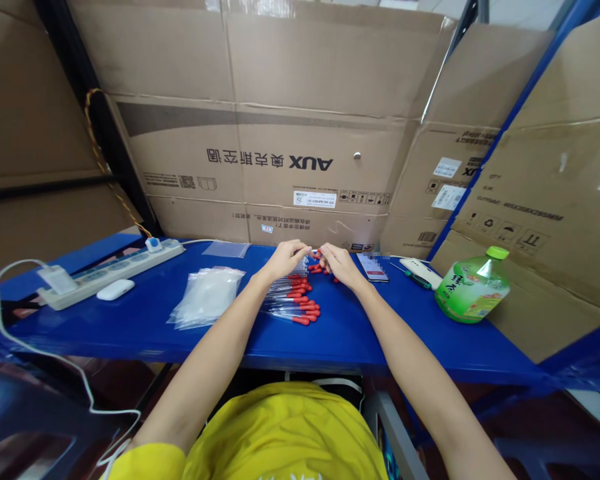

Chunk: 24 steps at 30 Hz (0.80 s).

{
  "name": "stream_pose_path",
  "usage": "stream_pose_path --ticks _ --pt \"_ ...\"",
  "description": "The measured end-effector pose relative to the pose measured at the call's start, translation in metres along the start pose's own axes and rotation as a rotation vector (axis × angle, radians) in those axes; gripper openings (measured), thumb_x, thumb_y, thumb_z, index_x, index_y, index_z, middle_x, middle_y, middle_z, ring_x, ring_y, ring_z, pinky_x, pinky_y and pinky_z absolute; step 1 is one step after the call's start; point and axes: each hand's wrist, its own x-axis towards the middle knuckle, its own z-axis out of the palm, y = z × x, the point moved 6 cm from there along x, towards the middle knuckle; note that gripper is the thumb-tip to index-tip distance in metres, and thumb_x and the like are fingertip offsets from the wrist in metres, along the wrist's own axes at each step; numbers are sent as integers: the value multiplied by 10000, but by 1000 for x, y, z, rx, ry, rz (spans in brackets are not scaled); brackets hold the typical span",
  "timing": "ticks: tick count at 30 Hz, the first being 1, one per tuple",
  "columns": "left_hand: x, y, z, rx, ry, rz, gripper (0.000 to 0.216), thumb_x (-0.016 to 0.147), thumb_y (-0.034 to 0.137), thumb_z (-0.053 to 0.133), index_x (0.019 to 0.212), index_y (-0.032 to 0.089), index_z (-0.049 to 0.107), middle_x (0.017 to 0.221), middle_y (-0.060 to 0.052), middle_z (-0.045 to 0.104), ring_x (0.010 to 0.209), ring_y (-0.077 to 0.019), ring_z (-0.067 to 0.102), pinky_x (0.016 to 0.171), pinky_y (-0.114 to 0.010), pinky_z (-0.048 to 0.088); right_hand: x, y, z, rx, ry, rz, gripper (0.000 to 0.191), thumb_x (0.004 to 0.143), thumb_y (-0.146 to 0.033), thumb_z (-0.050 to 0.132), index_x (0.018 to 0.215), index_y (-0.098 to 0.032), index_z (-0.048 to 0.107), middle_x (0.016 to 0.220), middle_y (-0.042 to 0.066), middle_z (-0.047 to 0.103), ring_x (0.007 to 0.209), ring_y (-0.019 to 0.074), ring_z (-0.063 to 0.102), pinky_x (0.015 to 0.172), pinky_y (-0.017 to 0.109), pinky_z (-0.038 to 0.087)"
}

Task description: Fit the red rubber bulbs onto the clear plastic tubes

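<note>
My left hand [287, 259] is closed in a pinch at the thin, pale tube end of a dropper [315, 251]. My right hand [340, 265] closes its fingers around the same dropper by its red bulb end, and they partly hide it. Just below both hands lies a pile of droppers [300, 300], clear tubes pointing left and red bulbs right. A few loose red bulbs [316, 269] lie beneath my right fingers. Left of my left forearm is a stack of clear zip bags [207, 297].
A phone [373, 267], a green-handled screwdriver [417, 277] and a green bottle [473, 287] are on the right. A power strip [115, 273] and a white earphone case [115, 289] sit left. Cardboard [280, 73] walls the back of the blue table [330, 350].
</note>
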Motion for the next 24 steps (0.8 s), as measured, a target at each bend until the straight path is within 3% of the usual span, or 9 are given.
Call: stream_pose_path --ticks 8,20,24 --pt "-1 10 0 -46 -19 47 385 1030 407 515 1002 160 809 880 -75 713 794 -182 614 787 -295 448 -3 -12 -7 -203 56 -77 436 1088 -471 329 860 -231 613 621 -15 611 572 159 592 647 256 435" --pt "0 12 1 -3 -4 152 442 1028 483 520 983 154 811 813 -69 676 764 -178 605 731 -290 423 -5 -25 -2 -560 10 -98 375 1106 -339 313 982 -210 642 860 66 756 797 204 713 707 257 371" --pt "0 14 2 11 36 148 413 1038 443 512 984 157 806 844 -73 682 793 -182 617 751 -294 437 -4 -24 -4 -566 36 -81 379 1104 -356 311 995 -211 644 881 71 757 821 210 712 704 261 361"
